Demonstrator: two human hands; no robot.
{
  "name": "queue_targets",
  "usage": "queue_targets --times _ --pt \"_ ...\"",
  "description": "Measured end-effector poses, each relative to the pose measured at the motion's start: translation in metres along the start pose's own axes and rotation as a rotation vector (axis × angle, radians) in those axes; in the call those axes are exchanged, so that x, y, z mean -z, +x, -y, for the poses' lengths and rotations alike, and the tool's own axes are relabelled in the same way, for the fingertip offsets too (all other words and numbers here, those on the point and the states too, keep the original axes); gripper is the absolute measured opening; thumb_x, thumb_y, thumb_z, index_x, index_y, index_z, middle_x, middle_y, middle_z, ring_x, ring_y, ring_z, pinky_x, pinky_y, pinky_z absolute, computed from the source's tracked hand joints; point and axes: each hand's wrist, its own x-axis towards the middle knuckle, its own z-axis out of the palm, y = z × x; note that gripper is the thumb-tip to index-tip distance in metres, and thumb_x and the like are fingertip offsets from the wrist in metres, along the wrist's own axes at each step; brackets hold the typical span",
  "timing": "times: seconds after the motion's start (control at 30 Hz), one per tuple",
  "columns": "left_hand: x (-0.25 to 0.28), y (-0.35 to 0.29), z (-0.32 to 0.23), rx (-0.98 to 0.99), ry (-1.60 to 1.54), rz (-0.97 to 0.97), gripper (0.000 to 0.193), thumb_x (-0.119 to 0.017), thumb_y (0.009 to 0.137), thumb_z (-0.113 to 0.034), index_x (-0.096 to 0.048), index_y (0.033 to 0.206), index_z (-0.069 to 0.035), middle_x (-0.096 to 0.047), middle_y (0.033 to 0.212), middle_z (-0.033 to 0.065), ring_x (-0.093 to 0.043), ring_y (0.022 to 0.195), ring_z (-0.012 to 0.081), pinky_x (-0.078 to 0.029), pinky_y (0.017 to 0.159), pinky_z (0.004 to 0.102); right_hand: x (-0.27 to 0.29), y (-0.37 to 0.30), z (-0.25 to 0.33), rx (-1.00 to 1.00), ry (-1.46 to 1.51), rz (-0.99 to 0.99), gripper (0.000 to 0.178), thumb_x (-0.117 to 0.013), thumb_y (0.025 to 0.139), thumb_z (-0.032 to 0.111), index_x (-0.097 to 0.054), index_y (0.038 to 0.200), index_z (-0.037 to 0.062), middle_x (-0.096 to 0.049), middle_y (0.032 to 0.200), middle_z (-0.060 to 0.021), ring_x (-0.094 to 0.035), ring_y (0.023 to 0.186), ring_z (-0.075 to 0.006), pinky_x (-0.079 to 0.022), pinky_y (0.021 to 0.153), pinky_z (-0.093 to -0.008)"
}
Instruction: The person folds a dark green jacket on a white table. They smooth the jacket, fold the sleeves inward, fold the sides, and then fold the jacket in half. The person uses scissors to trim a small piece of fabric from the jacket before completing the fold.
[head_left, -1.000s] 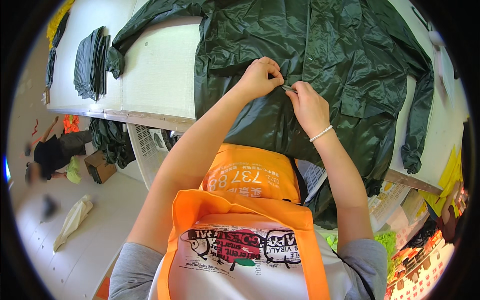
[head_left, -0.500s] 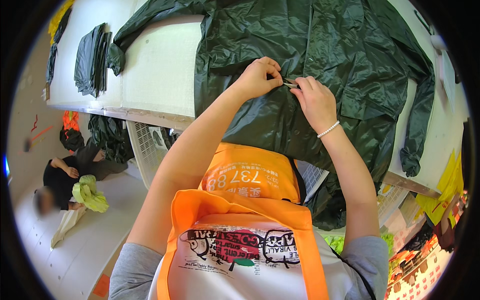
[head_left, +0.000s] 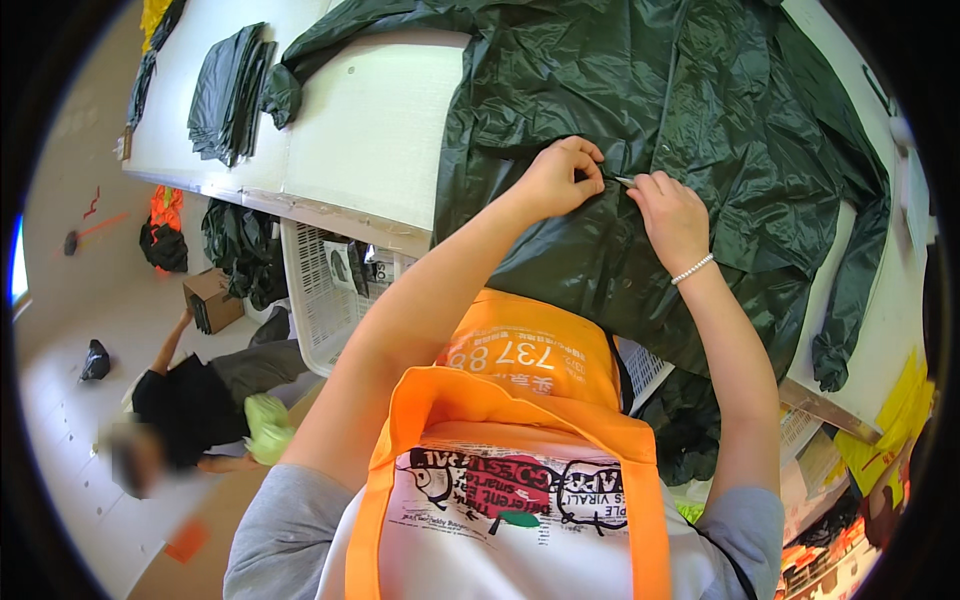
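A dark green, shiny rain jacket (head_left: 750, 130) lies spread over the white table before me, its sleeves out to both sides. My left hand (head_left: 568, 178) is closed in a pinch at the jacket's front, left of the middle seam. A bit of dark material shows at its fingertips, seemingly the jacket's cloth. Close by on the right, my right hand (head_left: 672, 210) holds small silvery thread snips (head_left: 625, 182), their tip pointing at the left fingertips. Most of the snips is hidden inside the right hand.
A stack of folded dark garments (head_left: 228, 95) lies on the white table (head_left: 375, 110) at left. Below its edge stand a white plastic basket (head_left: 315, 300) and hanging dark garments (head_left: 240, 250). At lower left another person (head_left: 195, 410) bends beside a cardboard box (head_left: 215, 300). Yellow material (head_left: 895, 400) hangs at right.
My view has shifted, so the table and hands appear farther right. Both hands stay close together at the jacket. The other person now reaches to a box, green material in the other hand.
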Motion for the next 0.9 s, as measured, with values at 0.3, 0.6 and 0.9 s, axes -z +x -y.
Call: queue_targets --times 0.3,0.6,0.9 --pt "0.087 -0.221 0.004 0.632 0.393 0.236 0.024 -0.056 0.085 -0.020 -0.061 0.073 -0.001 -0.061 0.076 0.0170 -0.060 0.077 0.0336 -0.047 0.067 0.0411 -0.007 0.033 0.017 -0.403 0.766 -0.091 0.048 -0.073 0.078 0.017 -0.054 0.122 0.0060 -0.063 0.091 -0.0071 -0.063 0.084 -0.0193 -0.051 0.077 -0.0282" --pt "0.289 -0.218 0.123 0.657 0.611 -0.582 0.038 -0.059 0.084 -0.034 -0.063 0.104 -0.002 -0.064 0.099 0.0202 -0.061 0.091 0.0350 -0.047 0.081 0.0385 0.001 0.012 0.068 -0.020 0.283 0.488 0.031 -0.064 0.075 0.011 -0.062 0.106 0.0117 -0.051 0.127 -0.0001 -0.064 0.074 -0.0270 -0.051 0.066 -0.0370" --pt "0.414 -0.089 0.229 0.956 -0.002 -0.971 0.058 -0.081 0.063 -0.021 -0.058 0.105 0.013 -0.064 0.102 0.0228 -0.061 0.097 0.0328 -0.047 0.086 0.0365 0.005 0.002 0.164 -0.472 0.311 0.253 0.028 -0.066 0.078 0.013 -0.063 0.105 0.0066 -0.061 0.116 -0.0080 -0.065 0.086 -0.0281 -0.053 0.072 -0.0330"
